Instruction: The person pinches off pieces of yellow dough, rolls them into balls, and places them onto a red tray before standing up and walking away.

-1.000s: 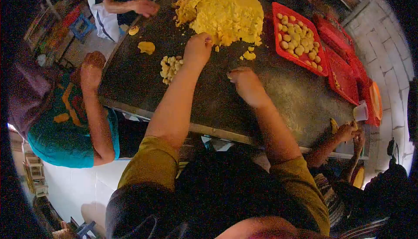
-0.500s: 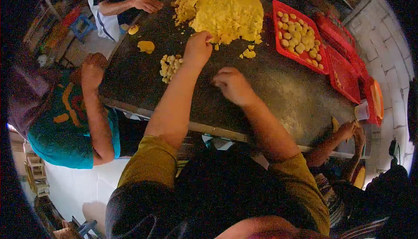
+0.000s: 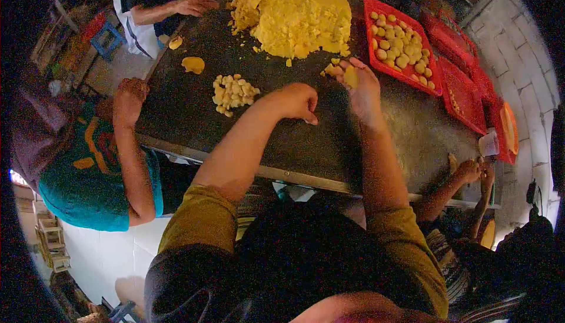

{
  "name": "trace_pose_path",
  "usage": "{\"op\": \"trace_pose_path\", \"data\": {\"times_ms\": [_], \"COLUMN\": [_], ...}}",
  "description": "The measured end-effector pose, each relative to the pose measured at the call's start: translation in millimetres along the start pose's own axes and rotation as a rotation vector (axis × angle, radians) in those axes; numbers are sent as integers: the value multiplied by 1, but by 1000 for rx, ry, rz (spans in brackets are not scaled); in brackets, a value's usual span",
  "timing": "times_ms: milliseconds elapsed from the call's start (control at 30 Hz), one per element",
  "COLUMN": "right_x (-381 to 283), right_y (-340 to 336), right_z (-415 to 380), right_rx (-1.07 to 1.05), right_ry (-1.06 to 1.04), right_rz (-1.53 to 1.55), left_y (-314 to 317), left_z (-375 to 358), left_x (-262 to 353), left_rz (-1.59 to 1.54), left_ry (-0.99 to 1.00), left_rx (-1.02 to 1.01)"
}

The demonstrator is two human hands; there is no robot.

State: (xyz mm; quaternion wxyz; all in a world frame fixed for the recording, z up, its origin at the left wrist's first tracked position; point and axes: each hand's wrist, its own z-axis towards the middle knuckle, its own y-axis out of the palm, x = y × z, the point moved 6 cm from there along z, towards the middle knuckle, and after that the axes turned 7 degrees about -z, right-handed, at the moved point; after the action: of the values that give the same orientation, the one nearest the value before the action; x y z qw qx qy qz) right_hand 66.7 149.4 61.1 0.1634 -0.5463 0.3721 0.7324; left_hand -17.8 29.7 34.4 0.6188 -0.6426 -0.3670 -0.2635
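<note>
My right hand (image 3: pixel 366 96) is turned palm up near the small dough crumbs, with a flattened piece of yellow dough (image 3: pixel 351 77) held against its fingers. My left hand (image 3: pixel 296 101) is over the middle of the dark table (image 3: pixel 294 152), its fingers curled in; whatever they may hold is hidden. A large mound of yellow dough (image 3: pixel 303 20) lies beyond both hands. Left of my left hand is a pile of small pale lumps (image 3: pixel 231 94). A flat scrap of yellow dough (image 3: pixel 193 64) lies farther left.
A red tray (image 3: pixel 406 80) of round dough balls sits at the right, beside more red trays (image 3: pixel 462 96). A clear plastic cup (image 3: pixel 488 144) stands near the right edge. Other people's hands are at the far left (image 3: pixel 197 5), left (image 3: pixel 130 93) and right (image 3: pixel 469 171).
My left hand has drawn back from the dough mound, toward the right and nearer me. My right hand has moved forward and turned up, showing the dough piece.
</note>
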Motion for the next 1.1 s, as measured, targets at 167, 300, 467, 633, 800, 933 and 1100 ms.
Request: {"op": "trace_pose_path", "data": {"times_ms": [167, 300, 467, 633, 800, 933, 1100], "right_x": [6, 12, 11, -3, 2, 2, -12], "right_y": [-3, -20, -20, -17, -32, -23, -37], "right_z": [1, 8, 10, 8, 17, 10, 9], "right_rx": [-112, -15, 71, 29, -112, 25, 203], "right_ry": [234, 236, 103, 57, 44, -2, 153], "right_rz": [-288, -242, 12, -58, -110, -33, -242], "left_y": [2, -11, 12, 14, 31, 24, 21], "left_z": [4, 9, 12, 14, 2, 18, 4], "left_x": [-2, 12, 35, 32, 51, 42, 40], "left_rz": [133, 181, 679, 834, 981, 922, 849], "left_ry": [2, -104, 117, 128, 275, 223, 152], "left_rx": [-56, 260, 743, 800, 661, 700, 714]}}
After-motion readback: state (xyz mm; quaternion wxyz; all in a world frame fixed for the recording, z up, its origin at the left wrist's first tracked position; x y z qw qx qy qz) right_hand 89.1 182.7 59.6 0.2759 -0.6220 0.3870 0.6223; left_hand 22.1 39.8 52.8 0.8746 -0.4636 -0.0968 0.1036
